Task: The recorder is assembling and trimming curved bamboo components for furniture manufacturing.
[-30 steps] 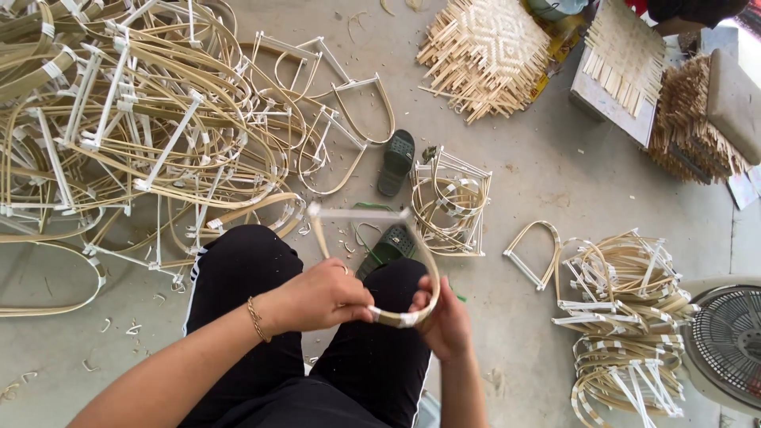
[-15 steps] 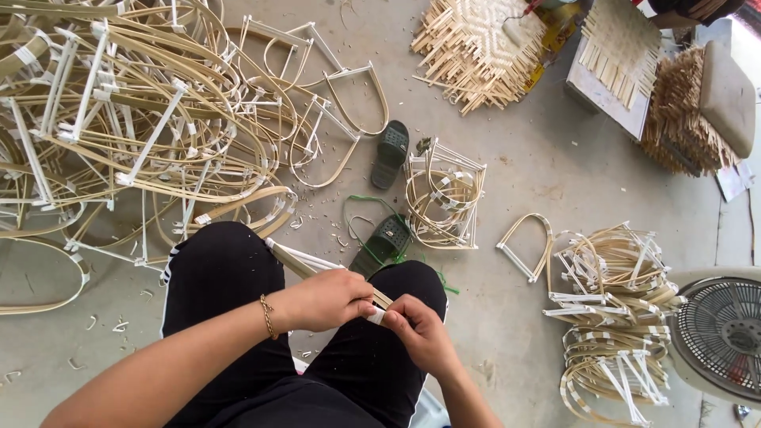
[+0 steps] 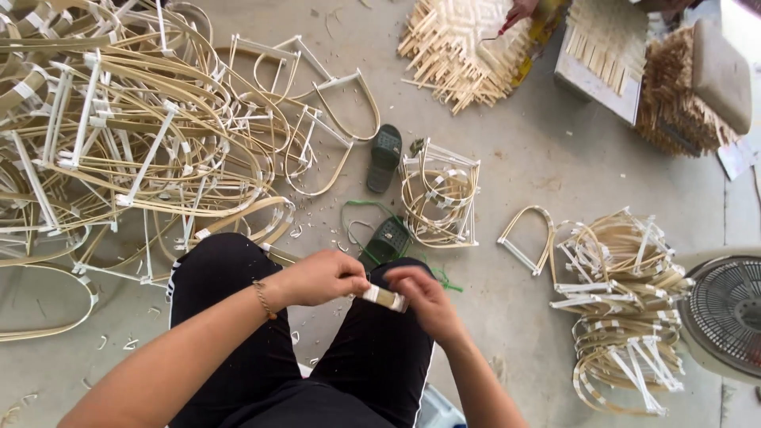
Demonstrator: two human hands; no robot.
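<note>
Head view: both hands are over the lap, working one bamboo strip (image 3: pixel 383 297). The left hand (image 3: pixel 321 277) is clenched around the strip's left end, and the right hand (image 3: pixel 420 299) pinches the other end with thumb and fingers, so the short pale piece sits between them, just above the black trousers.

What could go wrong, I'd guess: the strip is thin and looks springy, so a loose pinch could let it whip free, and a raw split edge could nick a finger.

Around it: a big tangle of bent frames (image 3: pixel 119 135) from 9 to 11 o'clock, two green sandals (image 3: pixel 386 157) at 12, a small stack of hoops (image 3: pixel 440 194) at 1, another frame pile (image 3: pixel 626 301) at 3 beside a fan (image 3: pixel 725 313). Woven mats (image 3: pixel 464 47) lie far off at 1, where someone else's hand (image 3: pixel 519 12) works. Nothing blocks the hands; shavings litter the floor (image 3: pixel 523 158).
</note>
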